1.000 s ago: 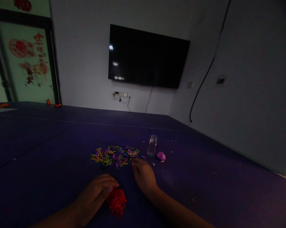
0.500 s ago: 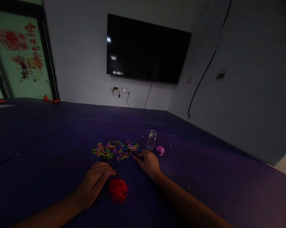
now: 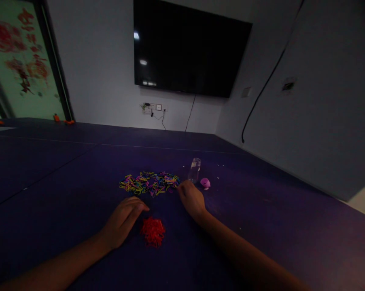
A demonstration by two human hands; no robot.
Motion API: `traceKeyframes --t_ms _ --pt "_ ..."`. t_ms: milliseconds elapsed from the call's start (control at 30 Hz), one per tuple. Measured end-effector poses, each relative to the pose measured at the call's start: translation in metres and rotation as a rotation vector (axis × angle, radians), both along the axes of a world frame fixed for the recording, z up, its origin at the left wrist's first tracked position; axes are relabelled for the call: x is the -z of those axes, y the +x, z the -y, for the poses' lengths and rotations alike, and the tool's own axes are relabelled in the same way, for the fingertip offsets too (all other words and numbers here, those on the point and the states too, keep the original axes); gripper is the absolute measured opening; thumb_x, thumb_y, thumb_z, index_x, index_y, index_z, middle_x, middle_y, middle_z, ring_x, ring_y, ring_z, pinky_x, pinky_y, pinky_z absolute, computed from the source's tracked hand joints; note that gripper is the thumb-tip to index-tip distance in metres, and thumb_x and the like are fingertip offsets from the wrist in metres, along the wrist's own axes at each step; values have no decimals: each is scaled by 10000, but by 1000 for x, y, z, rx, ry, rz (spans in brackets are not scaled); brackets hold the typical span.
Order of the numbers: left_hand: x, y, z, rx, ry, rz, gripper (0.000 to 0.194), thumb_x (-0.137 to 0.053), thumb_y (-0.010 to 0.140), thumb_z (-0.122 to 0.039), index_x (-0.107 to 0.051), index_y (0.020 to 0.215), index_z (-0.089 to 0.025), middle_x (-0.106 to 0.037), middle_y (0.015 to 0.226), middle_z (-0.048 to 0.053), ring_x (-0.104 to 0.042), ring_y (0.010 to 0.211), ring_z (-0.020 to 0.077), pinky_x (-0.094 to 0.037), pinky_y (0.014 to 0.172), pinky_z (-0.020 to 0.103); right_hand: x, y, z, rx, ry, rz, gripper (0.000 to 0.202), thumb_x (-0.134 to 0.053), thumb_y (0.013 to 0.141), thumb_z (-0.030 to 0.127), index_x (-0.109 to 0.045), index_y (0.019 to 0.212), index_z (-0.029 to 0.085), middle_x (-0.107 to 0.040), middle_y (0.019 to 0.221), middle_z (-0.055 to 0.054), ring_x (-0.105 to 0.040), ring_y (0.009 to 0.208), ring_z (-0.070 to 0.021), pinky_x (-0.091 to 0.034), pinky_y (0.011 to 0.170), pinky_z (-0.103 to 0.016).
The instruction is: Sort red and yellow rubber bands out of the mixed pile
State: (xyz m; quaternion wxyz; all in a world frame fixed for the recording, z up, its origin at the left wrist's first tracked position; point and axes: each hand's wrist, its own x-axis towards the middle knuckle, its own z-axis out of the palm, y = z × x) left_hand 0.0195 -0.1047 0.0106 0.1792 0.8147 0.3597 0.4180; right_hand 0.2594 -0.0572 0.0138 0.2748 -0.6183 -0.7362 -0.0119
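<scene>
A spread pile of small multicoloured loops [image 3: 150,183], like paper clips or rubber bands, lies on the dark blue-purple surface [image 3: 88,169]. Nearer to me sits a compact heap of red loops [image 3: 153,232] of the same sort. My left hand [image 3: 124,220] rests just left of the red heap, palm down, its fingers loosely stretched and apparently holding nothing. At the right end of the multicoloured pile is my right hand [image 3: 192,199], its fingers curled together; whatever is between the fingertips is hidden. A clear bottle [image 3: 194,170] stands tilted-looking just behind it.
A small pink object [image 3: 205,183], perhaps a lid, lies right of the bottle. White specks dot the surface there. Farther off are orange objects [image 3: 56,118] by the door [image 3: 21,64], a wall-mounted television [image 3: 188,48] and a hanging black cable [image 3: 261,91].
My right hand has shifted slightly right, off the pile's edge, and its fingers have curled in more. My left hand stays beside the red heap. The camera view has tilted down slightly.
</scene>
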Motion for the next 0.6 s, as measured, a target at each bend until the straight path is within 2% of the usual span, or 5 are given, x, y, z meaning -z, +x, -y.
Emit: traceKeyframes --t_ms 67,133,267,433,600 --pt "0 0 1 -1 -9 -4 431 -294 969 -376 -675 861 -203 -669 866 29 -617 854 183 -477 812 330 0 0 12 -63 36 -80 155 -439 908 183 -578 840 188 -609 909 -40 -587 814 -160 -420 682 -250" --pt "-1 0 1 -6 -21 -9 431 -293 969 -373 -676 862 -205 -668 872 29 -617 856 183 -479 810 329 1 2 29 -205 27 -86 123 -458 892 147 -565 850 189 -603 902 -33 -579 816 -153 -425 691 -245" --pt "-1 0 1 14 -12 -18 427 -294 968 -379 -675 874 -210 -673 872 28 -618 855 184 -482 809 328 6 14 61 -499 -75 66 110 -500 876 154 -563 794 192 -597 845 -19 -558 783 -147 -426 701 -247" --pt "0 -3 2 32 -10 -56 396 -313 965 -371 -674 904 -220 -679 904 23 -610 893 187 -472 840 326 5 29 71 -533 -139 80 120 -497 864 125 -574 796 186 -603 836 -19 -556 789 -143 -420 712 -247" --pt "-1 -6 3 40 -18 -83 392 -313 963 -364 -673 919 -216 -683 913 27 -606 908 190 -462 863 330 3 33 70 -591 -90 -2 112 -491 869 162 -568 790 181 -600 811 -26 -557 770 -138 -410 693 -239"
